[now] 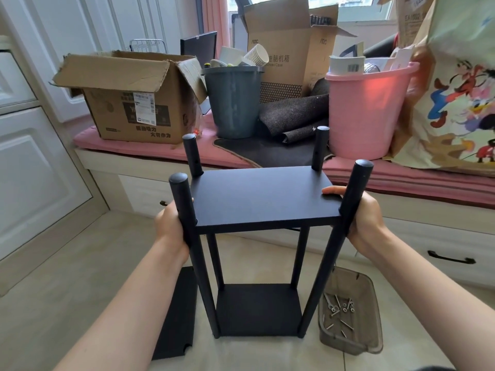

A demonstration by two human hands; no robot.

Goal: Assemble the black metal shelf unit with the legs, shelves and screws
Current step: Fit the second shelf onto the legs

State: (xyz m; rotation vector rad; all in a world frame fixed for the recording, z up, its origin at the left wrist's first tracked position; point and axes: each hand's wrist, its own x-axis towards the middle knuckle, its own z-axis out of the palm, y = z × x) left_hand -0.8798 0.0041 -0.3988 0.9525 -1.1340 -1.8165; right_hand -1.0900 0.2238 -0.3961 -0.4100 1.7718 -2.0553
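Note:
The black metal shelf unit stands upright on the floor in front of me. Its upper shelf (263,198) and lower shelf (258,309) sit between round black legs, the near ones being the left leg (199,263) and the right leg (330,253). My left hand (170,227) grips the unit at the left end of the upper shelf, around the near left leg. At the right end my right hand (363,220) does the same, thumb resting on the shelf top. A loose black shelf panel (176,314) lies flat on the floor at the left. Screws (338,311) lie in a clear tray.
The clear plastic tray (372,303) sits on the floor right of the unit. Behind it runs a window bench with a pink cushion (139,145), a cardboard box (128,97), a grey bin (234,103), a pink bucket (364,111) and a cartoon bag (460,97). White cabinets (32,156) stand at left.

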